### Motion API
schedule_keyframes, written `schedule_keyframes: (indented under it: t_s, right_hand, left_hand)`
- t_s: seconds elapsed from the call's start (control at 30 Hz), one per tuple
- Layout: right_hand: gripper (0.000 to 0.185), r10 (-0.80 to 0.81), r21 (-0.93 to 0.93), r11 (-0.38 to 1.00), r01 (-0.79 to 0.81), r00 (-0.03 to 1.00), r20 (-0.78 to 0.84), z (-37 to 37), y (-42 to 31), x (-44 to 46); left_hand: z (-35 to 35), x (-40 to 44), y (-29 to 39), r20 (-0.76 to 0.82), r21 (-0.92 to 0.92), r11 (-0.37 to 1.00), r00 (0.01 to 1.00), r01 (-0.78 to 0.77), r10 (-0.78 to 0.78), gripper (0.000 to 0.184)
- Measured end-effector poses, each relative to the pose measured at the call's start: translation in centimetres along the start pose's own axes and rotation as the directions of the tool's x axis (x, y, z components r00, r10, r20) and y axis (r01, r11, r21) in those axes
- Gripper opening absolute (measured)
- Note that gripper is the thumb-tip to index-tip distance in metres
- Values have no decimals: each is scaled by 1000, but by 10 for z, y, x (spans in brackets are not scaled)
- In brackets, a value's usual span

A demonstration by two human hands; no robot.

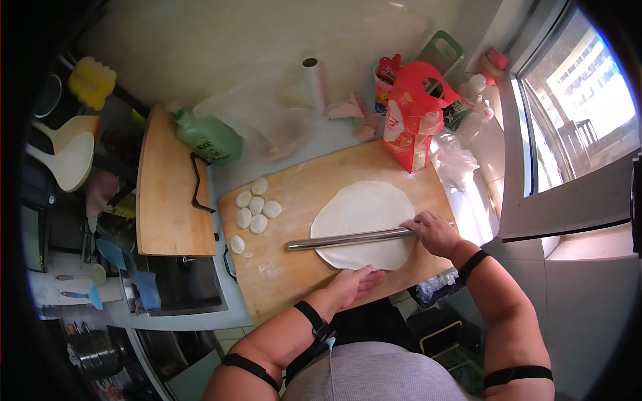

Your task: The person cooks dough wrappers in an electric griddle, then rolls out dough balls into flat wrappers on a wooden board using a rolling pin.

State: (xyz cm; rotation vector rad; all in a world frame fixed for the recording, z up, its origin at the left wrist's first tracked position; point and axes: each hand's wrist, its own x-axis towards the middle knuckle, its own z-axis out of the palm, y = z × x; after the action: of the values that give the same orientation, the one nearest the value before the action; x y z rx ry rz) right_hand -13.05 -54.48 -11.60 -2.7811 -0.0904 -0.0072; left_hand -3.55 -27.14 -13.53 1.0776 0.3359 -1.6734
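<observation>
A wide, thin sheet of dough (pixel 364 208) lies on the wooden board (pixel 294 284). Across it rests a shiny metal rolling pin (pixel 341 240), its left end reaching past the dough's edge. My right hand (pixel 436 234) is closed around the pin's right end. At the dough's near edge is my left hand (pixel 354 285), open, with its fingers stretched out and nothing held; whether the fingertips touch the dough, I cannot tell. Several small dough pieces (pixel 258 205) sit at the left of the board.
A red plastic bag (pixel 416 127) stands at the board's back right corner, beside a window (pixel 582 93). Behind the board are a green bottle (pixel 208 137) and a cardboard-cored roll (pixel 314 87). Left of it are another wooden board (pixel 164 200) and a sink (pixel 190 287).
</observation>
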Motion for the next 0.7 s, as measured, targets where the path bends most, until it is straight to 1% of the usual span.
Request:
schedule_keyframes:
  t_s: [0.07, 0.1, 0.13, 0.17, 0.2, 0.23, 0.27, 0.3, 0.33, 0.37, 0.4, 0.47, 0.53, 0.6, 0.63, 0.7]
  right_hand:
    - [40, 7, 11, 1000, -7, 999, 46, -12, 0, 2]
    - [40, 11, 12, 1000, -11, 999, 44, -13, 2, 4]
    - [39, 75, 163, 984, -67, 996, -40, -13, 3, 6]
    - [38, 151, 315, 943, -108, 982, -114, -13, 4, 8]
    - [38, 154, 315, 943, -112, 982, -112, -15, -2, 14]
    - [38, 189, 396, 909, -130, 975, -115, -18, -13, 26]
    - [39, 224, 475, 868, -145, 968, -115, -18, -23, 38]
    - [39, 227, 475, 867, -148, 967, -114, -7, -31, 48]
    - [42, 159, 356, 930, -91, 973, -167, 11, -38, 57]
    - [46, 82, 228, 973, -33, 974, -211, 26, -44, 63]
    - [58, 99, 171, 982, -80, 990, -104, 37, -52, 60]
    - [67, 56, -24, 998, -58, 994, -98, 51, -64, 40]
    - [75, 65, 22, 998, -64, 998, -24, 45, -84, 10]
    - [78, 45, 119, 992, -48, 999, 24, 39, -100, -22]
    - [80, 55, 118, 991, -62, 997, 62, 39, -107, -32]
    - [79, 63, 88, 994, -67, 997, 47, 43, -104, -25]
  left_hand:
    - [-5, 3, 18, 144, -159, 985, 986, -65, 89, 31]
    - [-6, 0, 34, 184, -280, 947, 959, -158, 215, 27]
    - [-9, 0, 49, 236, -552, 813, 902, -182, 362, 25]
    - [-9, 4, 68, 87, -517, 760, 859, -395, 505, 26]
    - [-1, 1, 84, -49, -378, 736, 806, -562, 590, 34]
    - [8, 4, 97, -99, -137, 762, 774, -633, 625, 37]
    - [17, 9, 104, -135, 113, 745, 733, -657, 667, 42]
    - [21, 17, 100, -134, 113, 747, 735, -655, 665, 42]
    - [22, 28, 94, 44, 826, 275, 544, -491, 838, 46]
    - [21, 36, 88, 349, 909, -415, 480, 34, 805, 50]
    - [19, 38, 78, 348, 909, -415, 482, 35, 804, 50]
    - [13, 37, 47, 378, 843, -520, 537, 136, 754, 57]
    - [14, 18, 16, 390, 870, -493, 595, 12, 702, 64]
    - [17, -5, -15, 418, 895, -423, 599, -143, 683, 70]
    - [17, -7, -18, 417, 896, -421, 598, -143, 684, 70]
    - [16, -8, -25, 438, 865, -492, 623, -96, 648, 72]
